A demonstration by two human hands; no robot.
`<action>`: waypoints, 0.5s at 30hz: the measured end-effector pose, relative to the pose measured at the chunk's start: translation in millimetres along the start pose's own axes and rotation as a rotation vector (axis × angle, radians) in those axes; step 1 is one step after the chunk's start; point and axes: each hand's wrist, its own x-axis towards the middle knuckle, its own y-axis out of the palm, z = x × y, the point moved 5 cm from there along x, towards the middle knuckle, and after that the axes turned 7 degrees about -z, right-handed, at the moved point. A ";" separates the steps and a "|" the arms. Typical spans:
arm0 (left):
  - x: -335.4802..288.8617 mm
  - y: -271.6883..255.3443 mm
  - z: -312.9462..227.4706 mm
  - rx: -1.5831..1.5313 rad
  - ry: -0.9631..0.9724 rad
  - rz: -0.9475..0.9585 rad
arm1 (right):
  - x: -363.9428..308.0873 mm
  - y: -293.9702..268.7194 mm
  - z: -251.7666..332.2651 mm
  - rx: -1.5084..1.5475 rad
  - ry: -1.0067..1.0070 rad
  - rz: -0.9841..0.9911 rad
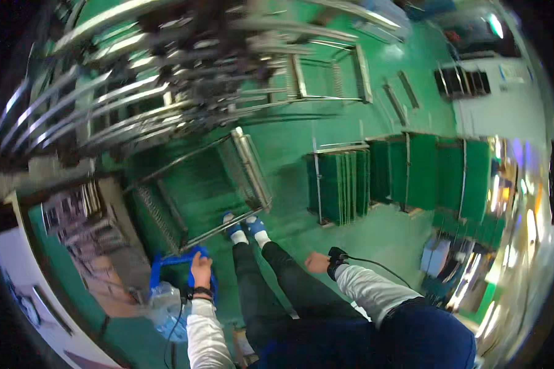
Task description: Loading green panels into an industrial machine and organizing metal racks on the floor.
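From the head camera, here's the count: two hands, two blue shoes (254, 226), one blue plastic stool-like piece (156, 271), and two metal frames lying open on the green floor (283, 178): the near one (253, 167) right at the shoes, the far one (364, 74) up beyond it. Two loose bars (394, 104) lie to the right of the far frame. Green panels (420, 172) stand upright in racks on the right, too blurred and overlapped to number.

The near frame: silvery, four-sided, ribbed strips along its left and right sides, a thick rail at the right edge, its near edge running just by the toes. The blue piece sits at its near left corner, a clear plastic bag-like bundle (166, 301) just below.

And the fingers! Left hand (201, 270) hangs over the blue piece, fingers looking loosely bent; blur hides how far open, and touch can't be told. Right hand (317, 262) is out beside the right leg, over the floor, fingers apparently half curled, nothing visible in them; their exact spread can't be told.
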 end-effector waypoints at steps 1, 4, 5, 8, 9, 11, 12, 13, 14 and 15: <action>-8.0 3.6 -5.9 0.012 0.036 0.011 | -9.9 -1.3 4.4 -0.049 -0.053 -0.027; -28.0 12.5 -25.8 0.034 0.039 0.047 | -36.3 16.1 -4.1 0.091 -0.247 0.027; -26.5 16.6 -33.6 0.017 0.008 0.052 | -41.3 23.1 -8.3 0.198 -0.305 -0.061; -34.1 25.4 -69.8 0.031 0.057 0.068 | -44.4 62.7 -40.9 -0.455 -0.026 -0.010; -37.9 29.1 -80.6 0.071 0.094 0.079 | -53.9 60.0 -55.8 0.353 0.043 -0.130; -39.6 43.9 -103.9 0.143 0.145 0.090 | -67.9 58.1 -67.4 1.184 0.101 -0.259; -41.5 53.7 -115.0 0.182 0.201 0.100 | -73.9 56.2 -74.0 0.789 0.183 -0.286; -43.4 65.9 -126.1 0.235 0.229 0.083 | -78.9 51.5 -74.5 0.402 0.207 -0.297; -48.1 82.0 -136.2 0.246 0.251 0.083 | -84.9 49.1 -80.4 0.257 0.256 -0.258; -53.1 102.5 -146.7 0.196 0.233 0.098 | -89.3 45.1 -80.0 0.135 0.192 -0.249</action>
